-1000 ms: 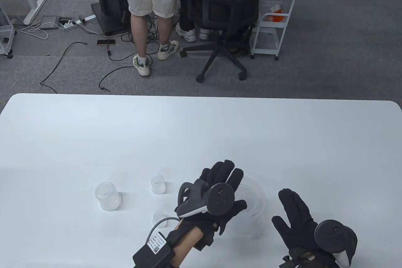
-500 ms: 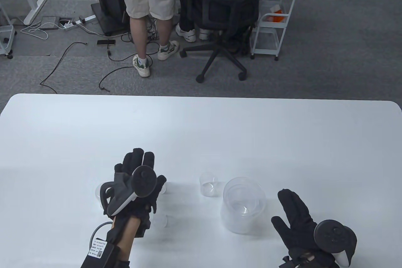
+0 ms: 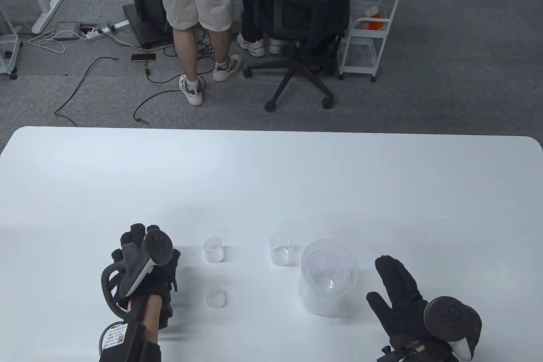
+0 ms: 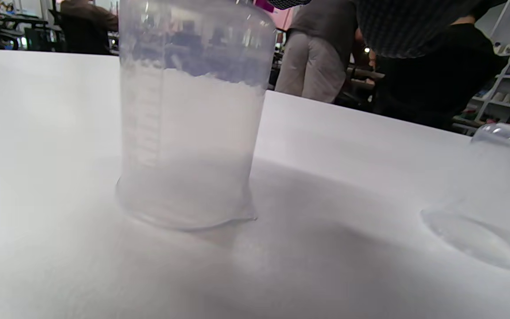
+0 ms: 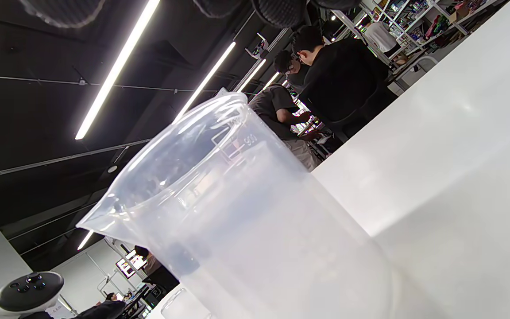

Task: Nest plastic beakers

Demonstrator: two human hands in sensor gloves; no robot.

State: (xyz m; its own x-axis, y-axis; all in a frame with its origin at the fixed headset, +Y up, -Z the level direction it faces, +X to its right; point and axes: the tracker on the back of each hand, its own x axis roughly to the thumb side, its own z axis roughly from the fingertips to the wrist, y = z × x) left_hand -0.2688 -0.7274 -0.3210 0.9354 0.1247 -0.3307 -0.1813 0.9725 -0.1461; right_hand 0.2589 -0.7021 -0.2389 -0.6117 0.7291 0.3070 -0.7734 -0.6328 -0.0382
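white table [image 3: 271, 175] in an open office with grey carpet; behind the far edge a standing person [image 3: 197, 18] in light shorts, a black office chair [image 3: 305, 26] and a white wire cart [image 3: 369, 26].

left hand [image 3: 144, 268], tracker on its back, is over the near-left part of the table, covering the inverted beaker [image 4: 193, 115] from above. in the left wrist view that beaker stands mouth down on the table, graduations on its wall, just ahead of the camera; no fingers show there. whether the fingers touch or grip it: cannot tell.

to the right of the left hand, slightly beyond it, a small beaker [image 3: 213, 248] stands upright. nearer the person, right of the left hand, a smaller clear piece [image 3: 216, 297] sits on the table; too faint to say which way up.

right hand [image 3: 403, 298] is low over the near-right part of the table, fingers spread and extended, holding nothing. just left of its fingertips stands the large beaker [image 3: 328, 277], upright, with at least one smaller beaker nested inside by the concentric rims; hand and beaker apart. in the right wrist view the large beaker's spout and rim fill the frame, close to the camera.

beyond and left of the large beaker, just beside it, a short beaker [image 3: 281, 248] stands upright.
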